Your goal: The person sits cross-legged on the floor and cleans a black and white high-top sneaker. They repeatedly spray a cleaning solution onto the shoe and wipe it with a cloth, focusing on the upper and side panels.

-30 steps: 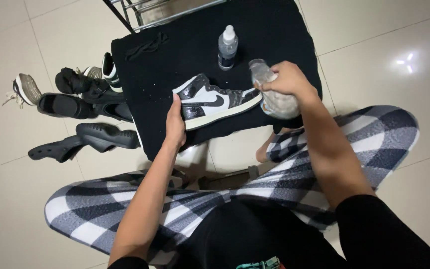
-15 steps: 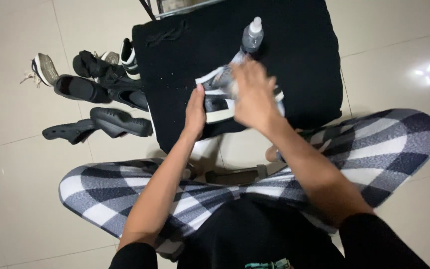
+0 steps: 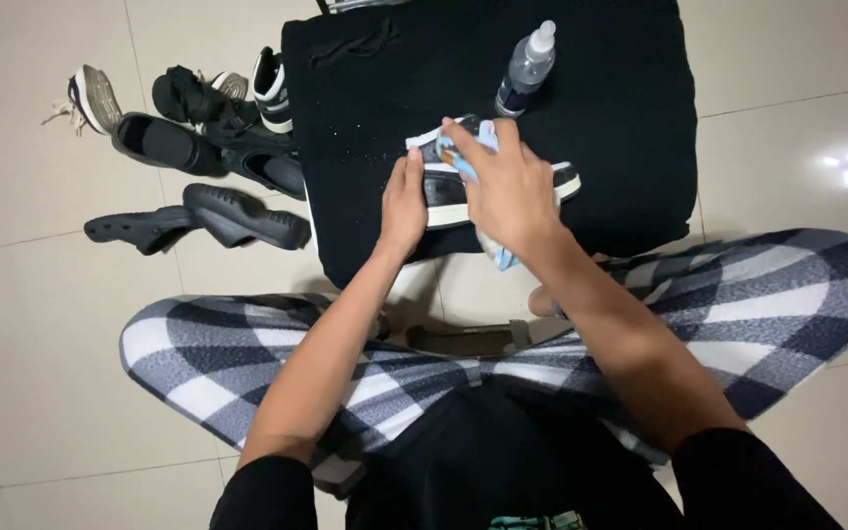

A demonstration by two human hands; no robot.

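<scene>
On a black-draped table (image 3: 630, 147) over pale tiles (image 3: 41, 393) — both hands' grip clamped on sneaker (image 3: 439, 182) and cloth (image 3: 488, 137).

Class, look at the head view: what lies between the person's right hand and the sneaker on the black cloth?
A light blue cloth, pressed under the right hand against the sneaker; the head view shows it.

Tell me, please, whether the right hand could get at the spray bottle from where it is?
Probably yes. The right hand presses a cloth on the shoe, and the spray bottle stands just beyond it with only bare black mat between.
</scene>
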